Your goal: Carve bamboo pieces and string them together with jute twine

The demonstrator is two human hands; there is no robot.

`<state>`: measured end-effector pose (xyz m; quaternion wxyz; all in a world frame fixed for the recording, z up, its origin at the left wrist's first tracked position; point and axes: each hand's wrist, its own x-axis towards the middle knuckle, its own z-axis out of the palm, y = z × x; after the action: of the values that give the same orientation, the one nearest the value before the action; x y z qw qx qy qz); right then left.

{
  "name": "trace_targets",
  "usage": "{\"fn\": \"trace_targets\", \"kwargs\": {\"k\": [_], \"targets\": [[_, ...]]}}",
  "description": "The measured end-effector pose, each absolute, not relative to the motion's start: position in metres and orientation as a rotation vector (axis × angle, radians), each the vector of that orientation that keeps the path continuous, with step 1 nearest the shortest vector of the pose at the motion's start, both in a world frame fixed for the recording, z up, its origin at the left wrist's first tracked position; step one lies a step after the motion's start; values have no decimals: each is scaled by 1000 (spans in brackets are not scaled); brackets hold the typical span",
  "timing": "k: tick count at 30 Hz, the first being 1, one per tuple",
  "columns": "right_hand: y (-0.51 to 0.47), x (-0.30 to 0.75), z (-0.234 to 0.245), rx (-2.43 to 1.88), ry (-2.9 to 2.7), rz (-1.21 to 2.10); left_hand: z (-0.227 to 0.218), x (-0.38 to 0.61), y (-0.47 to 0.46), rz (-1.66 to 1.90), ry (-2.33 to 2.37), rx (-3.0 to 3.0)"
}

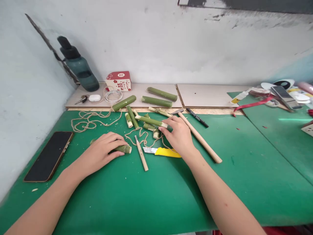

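- Pinching the bamboo stick [149, 121] by its right end, the right hand [180, 134] has it slanting leftward, slightly away.
- Curled over the bamboo tube [125, 149], the left hand [104, 147] spans it crosswise, left of the stick.

Back wall [146, 42]: white, matte, smudged, with flaking dark marks at upper right beneath a dark grey flat panel [256, 6]. Left wall [19, 98]: plain white, meeting the back wall in a corner; a ragged dark crack-like line [45, 39] slants down toward it. Furniture: a broad, smooth green work surface [110, 202], with a straight dark seam [276, 145] crossing its right part. Pale greyish boards [210, 94] run along the back wall, joined end to end at a brown-edged gap; their front edge shows raw tan wood. Lighting is diffuse, shadows soft.
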<state>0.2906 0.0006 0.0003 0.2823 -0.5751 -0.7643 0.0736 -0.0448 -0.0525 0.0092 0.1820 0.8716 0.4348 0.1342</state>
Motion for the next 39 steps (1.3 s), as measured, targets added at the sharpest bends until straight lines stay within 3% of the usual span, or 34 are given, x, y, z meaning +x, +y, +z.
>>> {"fn": "trace_targets", "kwargs": {"k": [8, 39], "targets": [[3, 290, -3, -1561, -2058, 213, 3, -44, -54, 1137, 1076, 2311], [10, 293, -8, -1482, -2125, 140, 11, -40, -53, 1623, 987, 2393]]}}
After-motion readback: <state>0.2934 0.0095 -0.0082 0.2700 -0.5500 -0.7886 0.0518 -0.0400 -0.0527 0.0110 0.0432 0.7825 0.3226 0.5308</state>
